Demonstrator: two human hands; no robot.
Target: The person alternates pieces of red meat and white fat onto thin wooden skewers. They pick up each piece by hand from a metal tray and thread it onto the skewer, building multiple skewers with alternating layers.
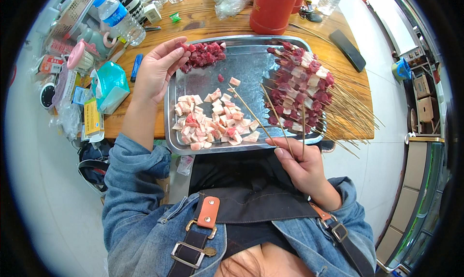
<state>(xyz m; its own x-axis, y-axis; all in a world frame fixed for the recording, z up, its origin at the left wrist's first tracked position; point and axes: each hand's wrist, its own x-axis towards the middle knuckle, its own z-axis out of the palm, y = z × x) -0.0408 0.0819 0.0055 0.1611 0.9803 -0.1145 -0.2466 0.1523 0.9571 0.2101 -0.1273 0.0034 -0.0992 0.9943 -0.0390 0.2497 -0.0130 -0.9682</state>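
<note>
My left hand (pixel 154 67) is at the tray's far left corner, thumb and fingers closed around a bit of raw red meat beside a pile of red meat cubes (pixel 207 55). Three bamboo skewers (pixel 255 114) fan out from my right hand (pixel 301 165), which grips them at the near edge of the metal tray (pixel 246 65). Their visible shafts carry no meat; one tip lies close to a loose pale fat piece (pixel 235 81). Pale fat chunks (pixel 217 123) spread over the near left. Loaded skewers (pixel 301 88) of red meat and fat are stacked at the right.
A red container (pixel 272 10) holding sticks stands behind the tray on the wooden table (pixel 195 25). A phone (pixel 347 49) lies at the right. Leftward are a water bottle (pixel 121 19), a blue lighter (pixel 136 67) and a teal tissue pack (pixel 110 88). Bare stick ends (pixel 357 114) overhang the tray's right side.
</note>
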